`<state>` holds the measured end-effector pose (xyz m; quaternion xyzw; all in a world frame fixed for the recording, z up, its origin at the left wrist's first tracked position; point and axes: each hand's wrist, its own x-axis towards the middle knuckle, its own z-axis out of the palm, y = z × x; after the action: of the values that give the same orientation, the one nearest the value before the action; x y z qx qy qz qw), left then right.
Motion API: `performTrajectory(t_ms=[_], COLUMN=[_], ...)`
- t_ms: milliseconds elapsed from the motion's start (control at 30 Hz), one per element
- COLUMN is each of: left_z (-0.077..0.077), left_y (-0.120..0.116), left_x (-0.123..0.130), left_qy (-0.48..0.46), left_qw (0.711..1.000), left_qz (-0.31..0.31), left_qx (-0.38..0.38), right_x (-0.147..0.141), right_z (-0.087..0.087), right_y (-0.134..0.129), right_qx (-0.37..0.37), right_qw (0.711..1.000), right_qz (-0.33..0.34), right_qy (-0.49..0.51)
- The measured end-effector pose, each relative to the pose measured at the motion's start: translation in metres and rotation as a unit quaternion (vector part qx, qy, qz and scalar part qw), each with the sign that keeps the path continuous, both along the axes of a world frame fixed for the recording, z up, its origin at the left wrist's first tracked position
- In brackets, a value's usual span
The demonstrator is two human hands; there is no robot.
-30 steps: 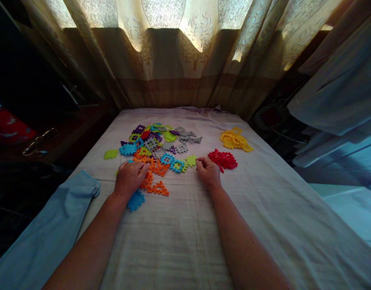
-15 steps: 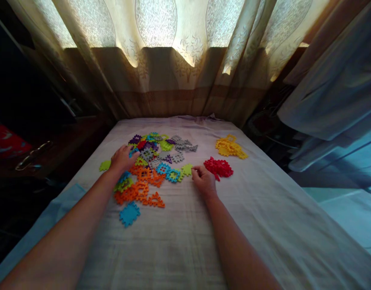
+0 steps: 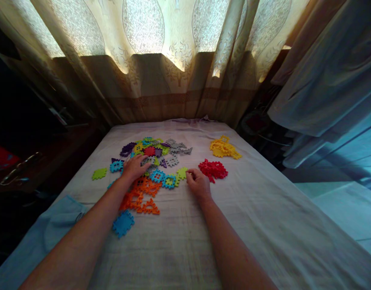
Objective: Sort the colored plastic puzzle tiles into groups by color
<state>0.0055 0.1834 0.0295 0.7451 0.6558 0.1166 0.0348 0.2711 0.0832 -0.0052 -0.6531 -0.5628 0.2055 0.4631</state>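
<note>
My left hand [image 3: 135, 167] reaches over the mixed pile of interlocking plastic tiles, fingers stretched over the grey tiles [image 3: 172, 161]. Beneath its wrist lie orange tiles [image 3: 149, 186], and a blue frame tile [image 3: 116, 166] is just to its left. My right hand [image 3: 199, 184] rests on the sheet with curled fingers, its fingertips at the edge of a lime green tile [image 3: 181, 173]; whatever is inside the fingers is hidden. Two blue window tiles [image 3: 168, 181] lie between the hands. A heap of red tiles [image 3: 213, 170] sits just beyond the right hand.
Yellow tiles [image 3: 224, 148] form a heap at the back right of the sheet-covered surface [image 3: 173, 249]. A solid blue tile [image 3: 123, 223] lies near the left forearm, a lime tile [image 3: 99, 173] at the far left. A curtain [image 3: 179, 96] hangs behind; clothes [image 3: 324, 88] hang at right.
My left hand has moved right across the pile, uncovering the blue frame tile and purple tiles at its left. My right hand stays by the lime tile. The view has shifted slightly.
</note>
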Motion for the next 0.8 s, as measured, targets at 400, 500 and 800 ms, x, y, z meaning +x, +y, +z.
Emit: performTrajectory(t_ms=[400, 500, 800], left_z=[-0.007, 0.002, 0.02], left_y=[-0.093, -0.089, -0.035], left_x=[0.045, 0.033, -0.055], left_qy=[-0.037, -0.072, 0.103], left_qw=[0.984, 0.983, 0.992], left_qz=[-0.165, -0.159, 0.04], left_qx=[0.05, 0.058, 0.057], right_x=[-0.001, 0.0, 0.0], right_z=[0.004, 0.005, 0.004], right_y=[-0.003, -0.003, -0.001], right_qx=[-0.004, -0.003, -0.005], right_qw=[1.0, 1.0, 1.0], right_qz=[0.005, 0.004, 0.004], right_qy=[-0.01, -0.018, -0.016])
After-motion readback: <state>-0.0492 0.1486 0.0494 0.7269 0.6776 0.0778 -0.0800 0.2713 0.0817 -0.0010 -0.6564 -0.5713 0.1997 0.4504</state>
